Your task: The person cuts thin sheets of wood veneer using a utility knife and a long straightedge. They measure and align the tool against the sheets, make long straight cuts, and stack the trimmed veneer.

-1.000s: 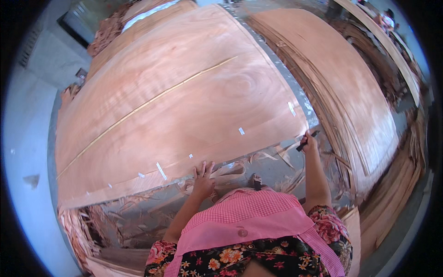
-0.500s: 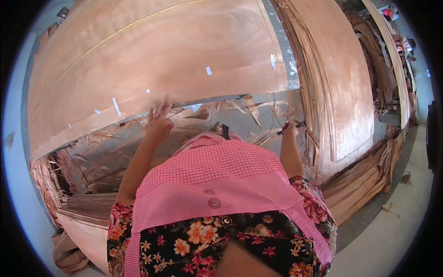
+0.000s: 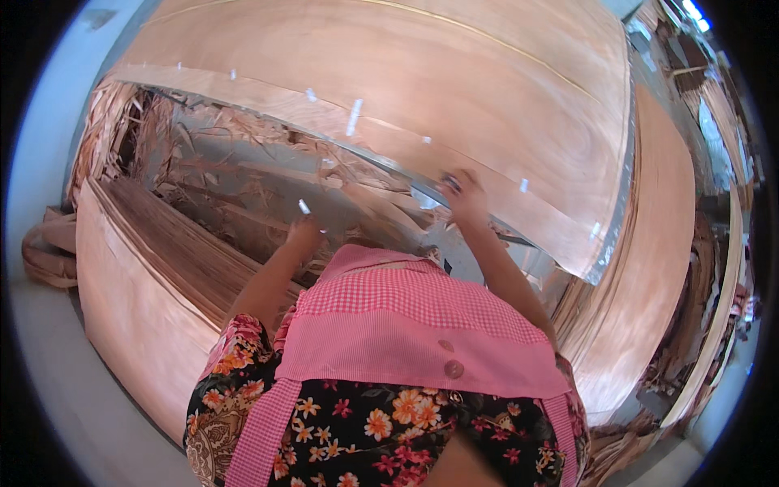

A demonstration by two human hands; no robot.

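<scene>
Item: large veneer sheet [image 3: 454, 89], reddish-brown w/ small white tape patches, lying flat on the metal-topped table [image 3: 617, 235]; vs. a sec ago the view has swung round, so its near edge now runs diagonally and both hands have shifted along it. R hand [image 3: 464, 195] sits on that near edge, fingers curled on a small dark object, prob. a tool, exact grip blurred; L hand [image 3: 303, 233] hangs loose over the scrap strips [image 3: 243, 162] just below the edge, holding nothing I can make out. Also: stacked veneer [image 3: 154, 276] at person's left, more stacks [image 3: 657, 268] at right; reads as work moving along to another spot on the edge.
</scene>
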